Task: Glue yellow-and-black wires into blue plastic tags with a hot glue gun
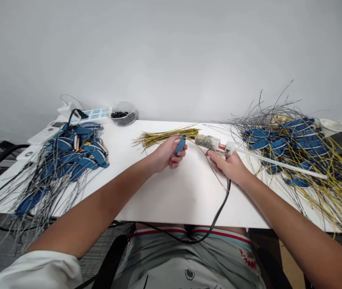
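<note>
My left hand (pixel 167 154) pinches a small blue plastic connector (pixel 180 145) above the white table (pixel 189 200). My right hand (pixel 226 166) grips a white and orange hot glue gun (pixel 222 146), its grey-wrapped front end (pixel 205 141) pointing left toward the connector, apart from it. A long white glue stick (pixel 279 162) runs right from the gun, and a black power cord (pixel 226 196) falls over the table edge. Behind my hands lies a bundle of thin yellow and black wires (pixel 166 137).
A heap of blue connectors with grey wires (pixel 74 150) lies at the left, and a larger heap with yellow wires (pixel 288 142) lies at the right. A power strip (pixel 97 114) and a clear bowl of small black parts (pixel 123 114) stand at the back left.
</note>
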### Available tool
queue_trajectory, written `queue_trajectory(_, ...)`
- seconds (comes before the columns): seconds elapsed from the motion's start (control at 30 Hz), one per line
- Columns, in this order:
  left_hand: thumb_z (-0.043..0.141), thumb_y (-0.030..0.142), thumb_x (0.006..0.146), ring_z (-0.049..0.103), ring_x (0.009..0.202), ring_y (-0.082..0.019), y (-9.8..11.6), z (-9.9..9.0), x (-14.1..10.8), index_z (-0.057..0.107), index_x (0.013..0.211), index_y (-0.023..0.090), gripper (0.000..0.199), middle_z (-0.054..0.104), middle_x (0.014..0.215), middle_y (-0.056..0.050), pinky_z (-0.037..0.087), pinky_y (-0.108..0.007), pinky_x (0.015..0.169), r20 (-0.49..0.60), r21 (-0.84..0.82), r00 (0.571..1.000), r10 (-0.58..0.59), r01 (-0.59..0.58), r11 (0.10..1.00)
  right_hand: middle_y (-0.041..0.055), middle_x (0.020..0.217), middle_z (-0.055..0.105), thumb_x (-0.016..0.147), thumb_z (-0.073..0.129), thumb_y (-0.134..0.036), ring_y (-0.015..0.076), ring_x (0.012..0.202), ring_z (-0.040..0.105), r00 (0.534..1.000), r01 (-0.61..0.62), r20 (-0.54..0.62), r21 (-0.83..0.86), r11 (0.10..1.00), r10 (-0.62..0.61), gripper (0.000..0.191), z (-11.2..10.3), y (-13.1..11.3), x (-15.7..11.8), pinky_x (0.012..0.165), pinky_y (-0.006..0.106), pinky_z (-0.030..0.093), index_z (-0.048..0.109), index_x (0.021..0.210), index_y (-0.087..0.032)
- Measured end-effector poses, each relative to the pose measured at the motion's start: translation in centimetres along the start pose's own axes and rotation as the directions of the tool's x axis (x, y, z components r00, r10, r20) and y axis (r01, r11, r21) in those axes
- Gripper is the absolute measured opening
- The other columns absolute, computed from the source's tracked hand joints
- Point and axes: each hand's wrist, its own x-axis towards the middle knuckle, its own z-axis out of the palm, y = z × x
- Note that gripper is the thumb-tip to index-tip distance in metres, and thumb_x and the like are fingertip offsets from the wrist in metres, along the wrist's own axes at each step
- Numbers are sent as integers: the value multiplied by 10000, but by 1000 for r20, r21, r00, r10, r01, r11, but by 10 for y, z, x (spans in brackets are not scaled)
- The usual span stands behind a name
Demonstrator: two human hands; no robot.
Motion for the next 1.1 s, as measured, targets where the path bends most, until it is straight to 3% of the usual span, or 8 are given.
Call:
queue_trajectory(0.17, 407, 735, 913, 226, 462, -49, -2, 5, -1, 512, 914, 200, 545, 321, 701, 43, 273, -184, 394, 5, 86, 1000, 7, -7, 996, -1, 561, 561, 923, 592, -707, 179, 555, 534, 995, 22, 100, -15, 1000, -21, 523, 5, 1, -3, 591, 319, 465, 687, 874, -195)
queue_trajectory(0.47, 337, 823, 895, 219, 463, -52, -3, 11, -2, 496, 895, 202, 641, 298, 694, 43, 291, -186, 392, -15, 151, 1000, 22, -19, 988, 4, 523, 572, 987, 522, -682, 197, 548, 573, 994, 40, 106, -78, 996, -31, 532, 6, 3, -1, 640, 337, 481, 690, 899, -185)
queue_trajectory(1.1, 334, 850, 882, 226, 471, -45, -4, 11, -2, 492, 905, 195, 674, 293, 703, 44, 293, -183, 388, -10, 165, 999, 50, -48, 985, -5, 533, 558, 1003, 538, -636, 163, 478, 565, 996, 46, 77, -71, 996, -40, 495, 6, -3, -1, 526, 292, 436, 667, 853, -183)
